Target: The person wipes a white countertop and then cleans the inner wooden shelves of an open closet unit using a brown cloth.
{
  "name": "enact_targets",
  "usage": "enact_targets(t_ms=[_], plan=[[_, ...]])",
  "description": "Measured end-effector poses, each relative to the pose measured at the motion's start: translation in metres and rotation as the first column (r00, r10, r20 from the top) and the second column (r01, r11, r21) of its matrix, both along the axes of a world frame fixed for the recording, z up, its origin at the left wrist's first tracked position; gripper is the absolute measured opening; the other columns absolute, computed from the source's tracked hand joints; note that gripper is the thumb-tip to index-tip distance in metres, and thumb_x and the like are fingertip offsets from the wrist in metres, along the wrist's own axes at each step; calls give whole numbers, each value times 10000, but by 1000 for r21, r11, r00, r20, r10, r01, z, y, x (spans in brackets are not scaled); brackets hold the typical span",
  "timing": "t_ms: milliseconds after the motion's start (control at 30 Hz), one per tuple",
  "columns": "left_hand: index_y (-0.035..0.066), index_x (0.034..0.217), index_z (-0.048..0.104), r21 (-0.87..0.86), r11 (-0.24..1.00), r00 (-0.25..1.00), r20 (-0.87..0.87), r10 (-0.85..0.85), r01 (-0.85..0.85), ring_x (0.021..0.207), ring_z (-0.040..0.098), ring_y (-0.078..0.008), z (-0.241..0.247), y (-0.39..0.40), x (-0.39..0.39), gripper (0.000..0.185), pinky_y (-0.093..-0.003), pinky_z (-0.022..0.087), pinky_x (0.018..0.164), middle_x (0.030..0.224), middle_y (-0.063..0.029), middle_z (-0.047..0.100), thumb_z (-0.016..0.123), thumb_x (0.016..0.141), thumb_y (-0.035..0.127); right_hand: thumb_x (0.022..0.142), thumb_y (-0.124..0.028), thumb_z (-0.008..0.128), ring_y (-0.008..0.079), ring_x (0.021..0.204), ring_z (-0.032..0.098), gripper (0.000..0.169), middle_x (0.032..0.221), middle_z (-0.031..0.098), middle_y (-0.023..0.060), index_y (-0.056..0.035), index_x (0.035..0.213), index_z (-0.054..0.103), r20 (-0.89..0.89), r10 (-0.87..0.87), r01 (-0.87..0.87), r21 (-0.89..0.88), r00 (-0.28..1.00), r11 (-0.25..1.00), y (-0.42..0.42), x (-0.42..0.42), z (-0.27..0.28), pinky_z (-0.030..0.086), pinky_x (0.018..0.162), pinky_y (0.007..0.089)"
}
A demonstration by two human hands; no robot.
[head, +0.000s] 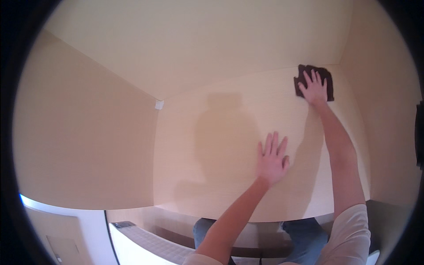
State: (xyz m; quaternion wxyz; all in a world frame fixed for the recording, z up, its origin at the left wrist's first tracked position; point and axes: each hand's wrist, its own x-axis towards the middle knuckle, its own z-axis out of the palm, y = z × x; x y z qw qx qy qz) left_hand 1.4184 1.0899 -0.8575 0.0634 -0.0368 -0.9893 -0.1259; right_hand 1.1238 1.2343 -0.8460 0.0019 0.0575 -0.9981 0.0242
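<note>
My right hand (313,87) lies spread on a dark brown cloth (301,71), pressing it flat on the light wood-grain panel (212,185) near its far right corner. My left hand (272,164) rests with its fingers apart on the same panel, nearer to me and left of the cloth, with nothing in it. Shadows of my head and arms fall across the panel.
Wood-grain side walls stand at the left (89,132) and right (387,126), with a back wall (212,39) beyond. A small white piece (159,105) sits at the far left corner. Below the panel's front edge are my legs in jeans (306,237) and a white-sided object (142,245).
</note>
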Motion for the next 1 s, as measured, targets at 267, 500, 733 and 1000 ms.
enact_targets(t_ms=[267,500,733,1000], plan=[[147,1500,321,37,999,999,-29,-13,14,1467,171,-362,13,48,82,637,-621,139,1142,1587,-170,195,491,911,317,966,-568,332,267,1480,173,674,1599,219,97,-205,1532,275,-66,52,-49,50,996,998,55,123,8,104,1177,557],[135,1473,374,-36,999,996,-91,7,-11,1459,215,-315,-16,47,112,569,-580,168,1154,1568,-150,257,462,928,271,923,-512,461,296,1471,180,688,1585,228,143,-161,1502,342,-216,237,-262,-94,947,961,85,371,1,90,1175,569],[140,1482,362,-5,996,995,-49,-91,91,1466,203,-284,-15,55,162,569,-556,154,1169,1580,-116,248,465,938,271,898,-497,497,335,1461,182,682,1579,212,172,-186,1491,366,-109,216,-233,-181,970,955,94,579,2,100,1158,600],[115,1520,270,-73,977,979,18,201,-200,1483,142,-326,-38,2,232,652,-569,103,1173,1597,-160,179,462,942,350,894,-508,506,330,1463,177,697,1577,219,162,-195,1497,350,-99,231,-243,-140,968,960,92,543,-14,100,1154,606]])
